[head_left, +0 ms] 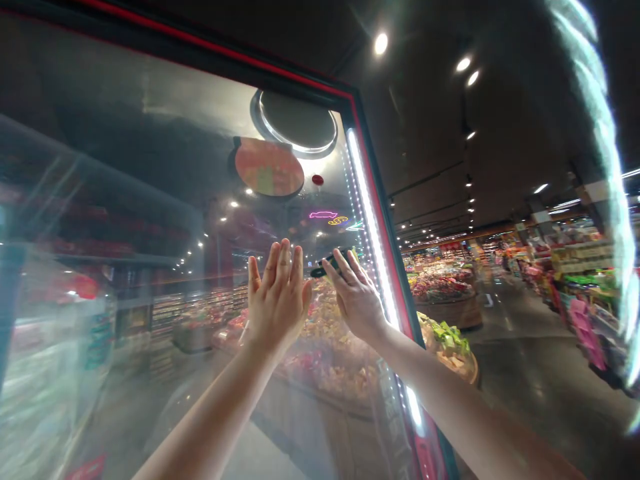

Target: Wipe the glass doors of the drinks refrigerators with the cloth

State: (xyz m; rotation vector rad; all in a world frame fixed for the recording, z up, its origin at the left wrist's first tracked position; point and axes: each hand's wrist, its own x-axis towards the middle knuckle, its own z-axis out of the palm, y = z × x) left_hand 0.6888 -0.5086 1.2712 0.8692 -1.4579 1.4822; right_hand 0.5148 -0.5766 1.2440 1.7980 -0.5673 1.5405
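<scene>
1. At the near centre, my left hand (279, 303) is open and empty, its fingers pointing up, held at the glass (145, 193).
2. Just right of it, my right hand (361, 305) is open too, fingers tilted left; I cannot tell whether either palm touches the glass.
3. Beside my right fingertips is a small dark thing (318, 272), partly hidden; I cannot tell whether I touch it.
4. Glass fills the left and centre, inside a red-edged frame (210, 45), with a bright light strip (370, 213) down its right side.
5. Farther right stands a produce bin (473, 370).
</scene>
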